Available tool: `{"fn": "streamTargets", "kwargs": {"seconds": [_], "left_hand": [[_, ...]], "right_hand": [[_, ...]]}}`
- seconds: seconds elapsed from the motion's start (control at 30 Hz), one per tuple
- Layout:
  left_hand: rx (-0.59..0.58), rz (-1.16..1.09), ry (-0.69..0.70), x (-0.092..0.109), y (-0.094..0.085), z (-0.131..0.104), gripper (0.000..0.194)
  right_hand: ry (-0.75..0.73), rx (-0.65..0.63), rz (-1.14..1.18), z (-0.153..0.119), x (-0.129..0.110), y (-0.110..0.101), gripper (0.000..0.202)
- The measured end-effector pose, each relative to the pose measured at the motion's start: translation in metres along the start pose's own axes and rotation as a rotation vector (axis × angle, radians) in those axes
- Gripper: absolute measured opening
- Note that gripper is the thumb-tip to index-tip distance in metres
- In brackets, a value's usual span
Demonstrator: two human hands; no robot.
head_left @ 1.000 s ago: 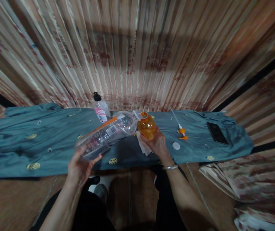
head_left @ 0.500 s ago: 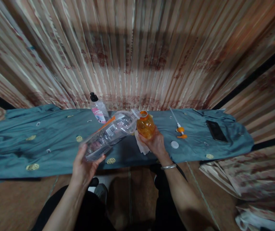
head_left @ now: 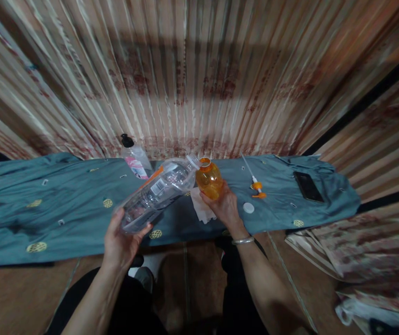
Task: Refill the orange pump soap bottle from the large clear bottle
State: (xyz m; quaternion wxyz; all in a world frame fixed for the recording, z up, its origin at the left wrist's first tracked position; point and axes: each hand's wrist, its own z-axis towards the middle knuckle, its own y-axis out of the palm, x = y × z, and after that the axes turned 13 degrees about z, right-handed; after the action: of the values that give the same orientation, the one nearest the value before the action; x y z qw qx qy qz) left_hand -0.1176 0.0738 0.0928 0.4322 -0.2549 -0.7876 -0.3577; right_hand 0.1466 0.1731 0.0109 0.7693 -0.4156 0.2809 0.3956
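My left hand (head_left: 124,239) is wrapped round the lower end of a large clear plastic bottle (head_left: 157,190), which is tilted with its neck up and to the right. That neck is close to the open mouth of an orange see-through bottle (head_left: 209,180); whether they touch is hard to tell. Fingers of my right hand (head_left: 224,204) grip the orange bottle from its lower right side. Beneath it a pale tissue (head_left: 201,209) lies on the cloth. An orange pump top with a tube (head_left: 257,186) and a white round cap (head_left: 249,207) lie to the right.
A clear bottle with a black pump and pink label (head_left: 136,160) stands at the back left. On the right of the blue-green cloth (head_left: 81,200) lies a black phone (head_left: 308,186). Striped curtains (head_left: 192,83) hang behind; a dark bar slants at the right.
The view has shifted slightly, so the table and its objects appear a little further left. Both hands keep their hold, and the two bottles stay close together.
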Motion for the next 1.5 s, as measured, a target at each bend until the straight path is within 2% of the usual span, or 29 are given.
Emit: {"fn": "streamTargets", "kwargs": {"seconds": [0.33, 0.53, 0.7, 0.97, 1.3, 1.5], "left_hand": [[-0.007, 0.008, -0.005, 0.0021, 0.0040, -0.0038, 0.034], [-0.007, 0.002, 0.014, 0.0023, 0.0032, -0.0022, 0.033], [0.007, -0.010, 0.036, 0.0059, 0.0019, 0.0001, 0.034], [0.011, 0.008, 0.058, 0.0070, 0.0045, -0.0044, 0.031], [-0.005, 0.018, 0.082, 0.0047, 0.0043, -0.0016, 0.043], [-0.052, 0.052, 0.116, 0.0048, -0.0007, -0.0008, 0.035]], "right_hand": [[0.012, -0.008, 0.002, 0.0001, 0.0007, -0.0022, 0.062], [0.008, -0.020, -0.014, -0.0018, 0.0011, -0.0038, 0.055], [-0.002, -0.026, -0.027, -0.0028, 0.0009, -0.0019, 0.064], [0.003, -0.052, -0.045, -0.0028, -0.0042, -0.0032, 0.060], [-0.014, -0.066, -0.053, -0.0046, -0.0036, -0.0075, 0.057], [0.034, -0.070, -0.030, -0.0032, -0.0083, -0.0091, 0.057]]}}
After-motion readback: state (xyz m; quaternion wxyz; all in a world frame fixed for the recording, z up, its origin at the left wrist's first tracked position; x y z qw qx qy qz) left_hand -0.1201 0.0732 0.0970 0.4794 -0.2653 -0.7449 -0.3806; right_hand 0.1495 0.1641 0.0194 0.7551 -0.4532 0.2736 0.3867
